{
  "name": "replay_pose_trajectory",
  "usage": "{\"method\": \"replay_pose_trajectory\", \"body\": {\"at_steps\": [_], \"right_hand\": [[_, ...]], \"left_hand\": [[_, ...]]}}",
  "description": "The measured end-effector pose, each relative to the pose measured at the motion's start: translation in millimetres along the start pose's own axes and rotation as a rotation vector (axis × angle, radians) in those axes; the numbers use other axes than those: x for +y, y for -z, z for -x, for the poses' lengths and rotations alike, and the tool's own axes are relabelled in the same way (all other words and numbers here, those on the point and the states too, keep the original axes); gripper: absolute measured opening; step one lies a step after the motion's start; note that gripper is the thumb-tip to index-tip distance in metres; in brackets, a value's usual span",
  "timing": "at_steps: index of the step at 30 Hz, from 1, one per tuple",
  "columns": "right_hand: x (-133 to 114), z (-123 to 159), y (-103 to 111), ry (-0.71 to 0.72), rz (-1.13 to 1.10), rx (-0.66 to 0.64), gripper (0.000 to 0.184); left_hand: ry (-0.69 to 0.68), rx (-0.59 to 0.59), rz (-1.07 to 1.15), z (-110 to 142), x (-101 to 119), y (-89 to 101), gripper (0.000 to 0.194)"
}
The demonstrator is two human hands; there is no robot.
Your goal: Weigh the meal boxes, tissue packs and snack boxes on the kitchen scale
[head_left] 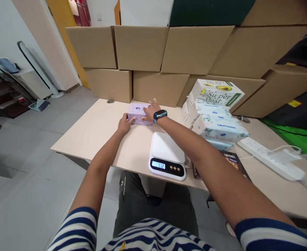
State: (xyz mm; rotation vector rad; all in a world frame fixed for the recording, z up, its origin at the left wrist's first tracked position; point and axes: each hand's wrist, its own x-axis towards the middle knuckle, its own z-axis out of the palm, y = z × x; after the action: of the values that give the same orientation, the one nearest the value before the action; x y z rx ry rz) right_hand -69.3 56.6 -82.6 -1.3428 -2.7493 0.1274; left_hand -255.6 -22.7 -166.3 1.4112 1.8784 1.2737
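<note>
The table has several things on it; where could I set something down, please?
The largest bare patch on the table is at left, between its left edge and the purple box. A smaller one lies on the box's near side, left of the scale. The right side is crowded with tissue packs and a power strip.

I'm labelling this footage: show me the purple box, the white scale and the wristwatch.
Purple box [137, 110]: head view, top face.
White scale [167, 150]: head view, weighing platform.
Wristwatch [160, 113]: head view, dark screen.
</note>
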Motion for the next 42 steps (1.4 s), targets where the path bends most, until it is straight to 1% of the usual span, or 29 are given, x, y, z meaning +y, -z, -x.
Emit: {"method": "replay_pose_trajectory", "body": {"at_steps": [3,5,7,11,16,18,20,23,24,25,26,27,28,30,31,32,33,34,35,36,37,38,39,40,41,42], "right_hand": [[5.6,-28.6,-1.2,-0.048,-0.011,-0.001,0.066],[11.2,-47.7,-2.8,-0.079,-0.059,0.002,0.054],[16.8,-65.2,-5.1,-0.097,-0.134,0.024,0.048],[23.3,-93.5,-10.6,-0.114,-0.303,0.083,0.047],[22.8,-114.6,-14.4,-0.175,-0.385,0.069,0.051],[19.5,-117.7,-12.6,-0.181,-0.379,0.064,0.050],[12.9,-114.6,-7.5,-0.151,-0.364,0.076,0.050],[-2.7,-96.7,3.7,-0.077,-0.330,0.108,0.052],[-8.6,-89.0,7.1,-0.067,-0.310,0.115,0.055],[-14.5,-81.7,10.3,-0.082,-0.291,0.125,0.050],[-20.1,-75.0,13.9,-0.104,-0.274,0.133,0.052],[-25.3,-68.7,18.6,-0.129,-0.264,0.145,0.059],[-29.7,-61.7,25.0,-0.153,-0.260,0.161,0.071],[-34.7,-39.9,42.8,-0.171,-0.265,0.199,0.101],[-34.1,-22.4,53.1,-0.155,-0.275,0.207,0.111],[-30.6,0.9,63.0,-0.122,-0.286,0.200,0.112],[-23.8,30.3,71.2,-0.080,-0.298,0.175,0.104],[-13.6,65.3,76.5,-0.028,-0.319,0.145,0.092],[-0.5,105.1,77.9,0.015,-0.345,0.124,0.077],[14.9,148.0,74.8,0.036,-0.372,0.120,0.069],[31.7,192.0,66.9,0.062,-0.439,0.195,0.069],[49.2,234.8,54.2,0.041,-0.485,0.337,0.069],[66.8,274.2,37.4,-0.040,-0.504,0.510,0.067],[83.8,308.1,17.4,-0.171,-0.506,0.684,0.066],[99.9,335.5,-4.4,-0.334,-0.512,0.827,0.072],[114.4,355.8,-26.6,-0.497,-0.554,0.923,0.083]], "left_hand": [[-0.003,-0.031,-0.121,-7.1,-8.3,-2.5,0.050],[-0.016,-0.065,-0.204,-4.6,-9.3,-5.4,0.053],[-0.044,-0.110,-0.287,1.1,-7.1,-7.3,0.052],[-0.113,-0.203,-0.422,10.9,1.1,-7.3,0.044],[-0.120,-0.240,-0.500,13.2,3.7,-8.3,0.042],[-0.121,-0.234,-0.509,12.6,2.0,-9.9,0.041],[-0.132,-0.228,-0.510,12.1,0.3,-10.4,0.040],[-0.165,-0.230,-0.514,12.1,-1.3,-7.4,0.033],[-0.175,-0.227,-0.519,11.7,-2.0,-5.8,0.031],[-0.183,-0.219,-0.525,10.8,-3.1,-4.1,0.030],[-0.192,-0.208,-0.530,9.2,-4.2,-2.3,0.031],[-0.204,-0.199,-0.534,7.3,-5.4,-0.4,0.032],[-0.216,-0.193,-0.535,5.2,-6.2,1.7,0.034],[-0.238,-0.200,-0.527,1.8,-6.4,6.9,0.035],[-0.243,-0.209,-0.518,0.9,-5.5,10.0,0.036],[-0.242,-0.219,-0.506,0.4,-3.9,13.3,0.036],[-0.237,-0.226,-0.490,0.5,-1.4,16.6,0.035],[-0.229,-0.228,-0.468,1.3,2.4,19.4,0.033],[-0.222,-0.221,-0.439,3.2,7.8,21.4,0.032],[-0.220,-0.205,-0.401,7.0,15.2,22.1,0.034],[-0.228,-0.184,-0.355,13.5,24.7,20.9,0.040],[-0.248,-0.165,-0.304,23.9,36.3,17.4,0.047],[-0.278,-0.154,-0.252,39.1,49.8,11.2,0.053],[-0.320,-0.159,-0.209,59.5,64.3,1.9,0.057],[-0.372,-0.197,-0.152,84.9,79.0,-10.8,0.061],[-0.417,-0.257,-0.101,114.3,92.7,-27.1,0.063]]}}
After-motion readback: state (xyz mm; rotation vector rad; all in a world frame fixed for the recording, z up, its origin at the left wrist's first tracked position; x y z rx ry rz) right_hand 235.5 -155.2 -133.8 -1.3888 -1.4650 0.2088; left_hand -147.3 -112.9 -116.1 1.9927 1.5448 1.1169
